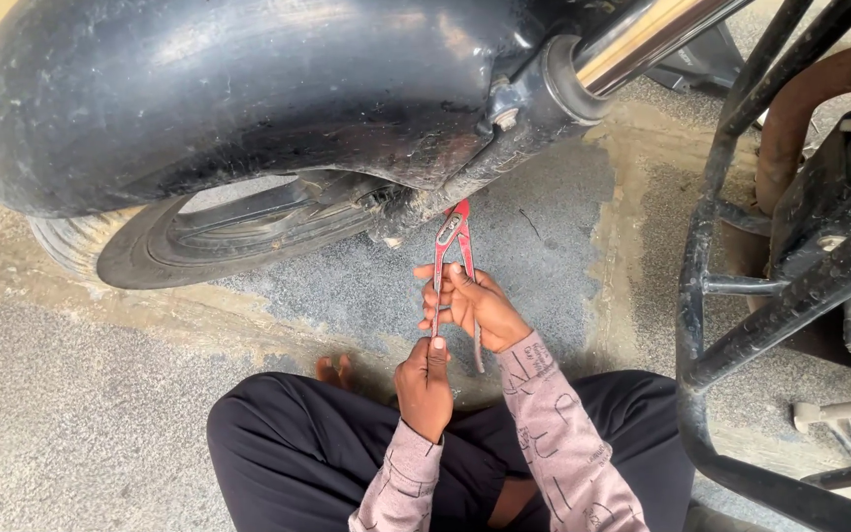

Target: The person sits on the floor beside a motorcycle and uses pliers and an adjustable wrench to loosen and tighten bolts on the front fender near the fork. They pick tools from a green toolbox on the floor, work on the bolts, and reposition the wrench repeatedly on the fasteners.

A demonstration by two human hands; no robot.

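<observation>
Nearest the camera are the person's crossed legs in dark trousers point(288, 443) on the concrete floor point(81, 414), with patterned pink sleeves point(554, 414) reaching forward. The left hand point(425, 379) has its fingers curled round the lower end of one handle of a pair of red pliers point(452, 241). The right hand point(475, 300) sits higher, fingers wrapped round the handles, squeezing them together. The pliers point up and away, their head touching the underside of the fork leg point(465, 187) near the front wheel's axle.

The pliers look stiff, light steel, and probably somewhat slick; the grip is surest low on both handles, where leverage is greatest. What the head bites on is too small to tell.

Overhead, the black mudguard point(199, 89) and tyre point(81, 246) crowd the work. To the right, a black crash guard point(731, 296) and a rusty exhaust pipe point(790, 128) stand well apart.
</observation>
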